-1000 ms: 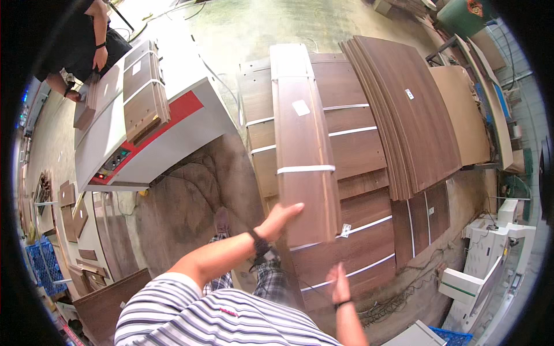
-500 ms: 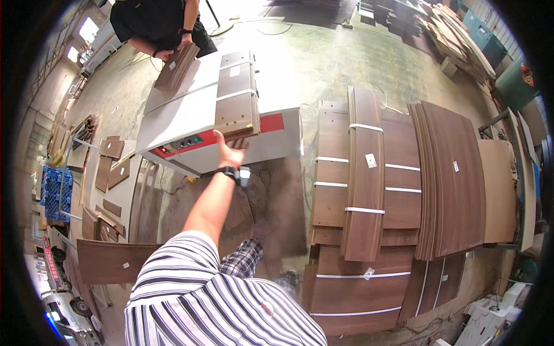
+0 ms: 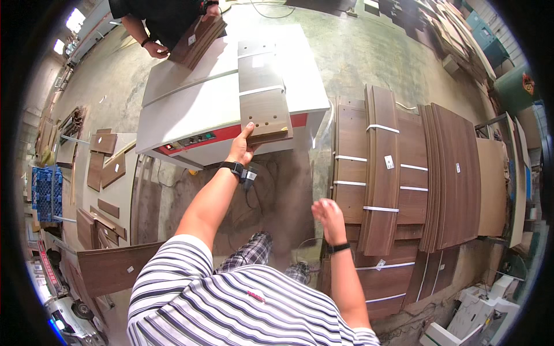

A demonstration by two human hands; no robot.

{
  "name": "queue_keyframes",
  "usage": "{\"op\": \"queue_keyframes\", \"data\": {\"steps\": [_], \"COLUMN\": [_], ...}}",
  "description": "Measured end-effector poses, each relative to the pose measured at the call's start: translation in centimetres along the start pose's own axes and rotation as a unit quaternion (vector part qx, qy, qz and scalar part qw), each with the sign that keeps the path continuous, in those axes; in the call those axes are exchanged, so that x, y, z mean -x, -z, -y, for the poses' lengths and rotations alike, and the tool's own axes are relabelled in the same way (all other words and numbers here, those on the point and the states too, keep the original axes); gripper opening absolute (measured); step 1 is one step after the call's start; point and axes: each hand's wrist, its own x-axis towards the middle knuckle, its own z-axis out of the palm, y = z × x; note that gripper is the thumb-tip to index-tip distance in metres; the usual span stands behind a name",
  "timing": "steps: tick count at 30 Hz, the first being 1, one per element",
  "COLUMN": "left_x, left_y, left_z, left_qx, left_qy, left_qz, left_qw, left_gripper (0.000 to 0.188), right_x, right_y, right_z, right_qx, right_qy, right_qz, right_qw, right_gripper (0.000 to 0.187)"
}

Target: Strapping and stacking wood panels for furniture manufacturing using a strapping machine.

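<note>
A strapped bundle of brown wood panels (image 3: 261, 106) with small round holes lies on a white-topped machine (image 3: 190, 112), its near end jutting past the front edge. My left hand (image 3: 243, 147) is closed on the near left corner of that bundle, thumb on top and the other fingers hidden underneath. My right hand (image 3: 329, 214) hangs in the air to the right, holding nothing, its fingers loosely bent. It is nearest the tall strapped panel stack (image 3: 381, 179), but apart from it. Across the machine, a co-worker's hands hold several brown boards (image 3: 198, 40).
More brown panels (image 3: 459, 179) lean at the right. A red strip with a control panel (image 3: 199, 138) runs along the machine's front. Loose board pieces (image 3: 109, 167) lie on a table at the left. A large brown board (image 3: 118, 268) stands at lower left.
My left hand has gone from spread fingers at the bundle's end to a grip on its corner. My right hand has come into view. The co-worker's boards are lifted and tilted.
</note>
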Motion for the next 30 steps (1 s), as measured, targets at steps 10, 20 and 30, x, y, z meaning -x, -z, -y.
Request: {"op": "queue_keyframes", "data": {"steps": [10, 20, 30], "left_x": [1.1, 1.0, 3.5], "left_y": [0.4, 0.2, -0.7], "left_z": [-0.6, -1.6, -4.4], "left_qx": [-0.003, -0.043, -0.059], "left_qy": [0.045, 0.054, 0.068], "left_qz": [0.027, 0.043, 0.042], "left_qw": [0.999, 0.997, 0.995], "left_gripper": [0.032, 0.035, 0.039], "right_x": [-9.7, -2.5, 3.6], "right_y": [-9.0, 0.7, 6.6], "right_z": [5.0, -1.5, -6.5], "right_qx": [0.050, 0.057, 0.025], "right_qy": [0.078, -0.057, -0.132], "right_qz": [0.055, -0.069, -0.127], "right_qw": [0.994, 0.994, 0.983], "right_gripper": [0.033, 0.027, 0.021]}}
